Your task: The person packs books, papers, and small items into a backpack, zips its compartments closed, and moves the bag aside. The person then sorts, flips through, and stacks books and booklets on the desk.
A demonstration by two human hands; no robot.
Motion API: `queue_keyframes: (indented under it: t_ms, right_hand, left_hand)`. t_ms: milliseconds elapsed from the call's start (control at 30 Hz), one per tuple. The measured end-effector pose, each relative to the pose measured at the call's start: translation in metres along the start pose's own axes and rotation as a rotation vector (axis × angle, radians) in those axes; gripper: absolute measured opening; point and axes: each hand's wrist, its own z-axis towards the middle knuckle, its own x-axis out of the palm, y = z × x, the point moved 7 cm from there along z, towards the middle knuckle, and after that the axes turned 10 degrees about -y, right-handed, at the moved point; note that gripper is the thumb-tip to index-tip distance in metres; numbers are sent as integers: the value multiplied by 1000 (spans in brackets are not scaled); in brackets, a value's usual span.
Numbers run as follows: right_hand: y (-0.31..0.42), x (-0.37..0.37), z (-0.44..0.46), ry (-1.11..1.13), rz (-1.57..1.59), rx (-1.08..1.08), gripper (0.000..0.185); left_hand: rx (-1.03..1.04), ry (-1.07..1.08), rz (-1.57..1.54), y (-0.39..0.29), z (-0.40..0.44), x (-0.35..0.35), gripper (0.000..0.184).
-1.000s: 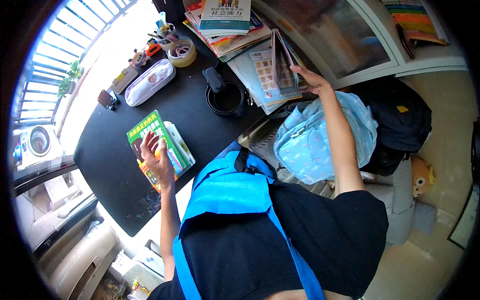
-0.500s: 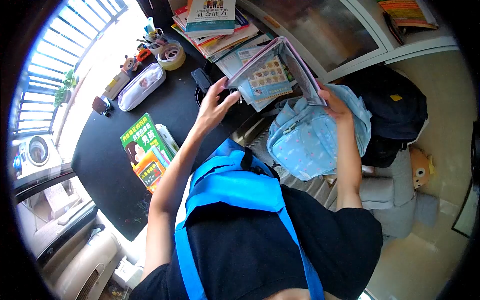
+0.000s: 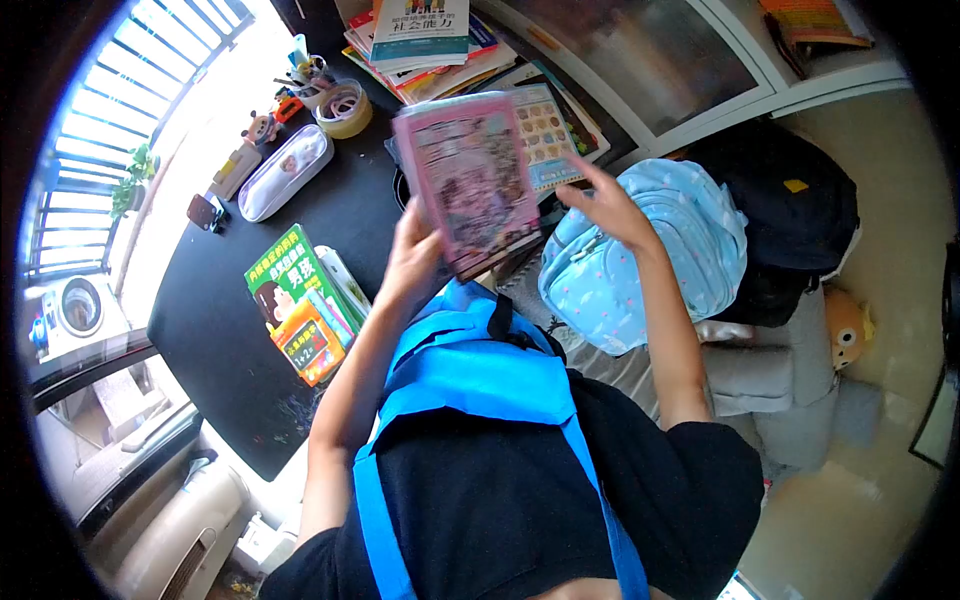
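Note:
In the head view, my left hand (image 3: 415, 252) grips the lower left edge of a pink-covered book (image 3: 474, 178), fingers wrapped behind it. The book is closed and slightly blurred, with a crowded picture on its front, held above the desk's right side. My right hand (image 3: 612, 207) is off the book, fingers apart and empty, just above a light-blue backpack (image 3: 645, 290). Partly behind the book lies a pale blue sheet with rows of small round pictures (image 3: 545, 135).
A stack of books (image 3: 425, 45) stands at the back of the black desk (image 3: 215, 340). A green book (image 3: 285, 265), a white pencil case (image 3: 287, 175), rolls of tape (image 3: 343, 108) and a pen holder (image 3: 310, 75) are also there. A black backpack (image 3: 790, 210) sits at right.
The pink-covered book went from spread open between both hands to closed in my left hand, moving left and turning its cover upward. My right hand let go of it.

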Motion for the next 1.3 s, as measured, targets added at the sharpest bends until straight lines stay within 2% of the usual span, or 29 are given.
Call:
queue_keyframes:
  t_ms: [33, 67, 100, 133, 167, 200, 233, 300, 333, 367, 433, 467, 500, 533, 567, 633, 700, 767, 833, 867, 933, 1000, 1067, 1100, 1167, 1233, 1267, 1300]
  right_hand:
    - [-4, -7, 12, -92, -54, -1, 84]
    - [-34, -9, 30, -143, -213, 39, 89]
    - [-73, -7, 47, -191, -373, 75, 93]
    - [-93, 3, 57, -190, -372, 70, 93]
    - [-112, 8, 66, -269, -557, 134, 101]
    - [-125, 10, 72, -348, -741, 197, 109]
    - [-137, 17, 80, -342, -739, 188, 109]
    - [-167, 22, 88, -324, -641, 396, 121]
    - [-156, 20, 86, -381, -709, 387, 123]
    - [-148, 19, 85, -377, -706, 383, 123]
    - [-136, 7, 75, -439, -671, 503, 123]
    - [-139, -2, 79, -502, -618, 454, 114]
    - [-150, -11, 87, -547, -591, 220, 82]
    - [-137, -21, 83, -508, -385, 181, 63]
    - [-123, -31, 77, -470, -179, 143, 47]
    - [-110, -61, 59, -716, -63, 166, 34]
    - [-62, -83, 29, -754, -83, 83, 30]
    - [-23, -77, -4, -759, 345, 133, 30]
    - [2, -57, -22, -669, 397, 61, 33]
    - [20, -37, -28, -620, 451, -63, 33]
    - [39, 20, -33, -578, 542, -77, 34]
    - [8, 91, -31, -593, 609, 16, 25]
    - [67, 139, -45, -292, 930, 137, 20]
    - [64, 158, -46, -248, 926, 124, 20]
    - [79, 172, -51, -175, 883, 28, 22]
    - [86, 182, -53, -35, 862, 51, 24]
    - [81, 177, -50, -34, 865, 56, 24]
    - [67, 172, -45, 48, 839, 160, 25]
  left_hand:
    - [-22, -21, 67, 3, -6, -30, 50]
    - [-120, -66, -2, -2, -16, -47, 50]
    - [-108, -207, -33, -7, -25, -66, 44]
    - [-91, -348, -62, -13, -35, -85, 39]
    - [-210, -384, -55, -19, -43, -97, 41]
    - [-229, -447, -122, -11, -50, -123, 45]
    - [-248, -511, -190, -6, -56, -141, 50]
    - [-192, -541, -236, -9, -72, -161, 65]
    - [-209, -504, -363, -42, -70, -130, 75]
    - [-170, -450, -352, -47, -73, -130, 79]
    - [-120, -601, -276, -48, -84, -154, 65]
    - [-116, -579, -200, -42, -85, -166, 58]
    - [-112, -555, -125, -37, -85, -175, 52]
    - [-94, -580, -190, -46, -84, -164, 44]
    - [-96, -576, -191, -46, -84, -163, 44]
    - [-121, -588, -261, -46, -83, -161, 42]
    - [-165, -635, -267, -45, -82, -160, 42]
    - [-230, -578, -302, -39, -77, -157, 45]
    - [-269, -520, -307, -33, -72, -157, 48]
    - [-314, -512, -370, -27, -69, -156, 48]
    - [-363, -493, -434, -26, -63, -149, 45]
    - [-371, -458, -419, -25, -57, -143, 45]
    - [-361, -481, -391, -28, -55, -140, 42]
    - [-362, -476, -388, -31, -57, -138, 42]
    - [-261, -496, -235, -42, -62, -141, 44]
    - [-270, -518, -220, -37, -65, -153, 49]
    - [-211, -544, -147, -39, -66, -160, 50]
    - [-152, -569, -72, -43, -67, -165, 50]
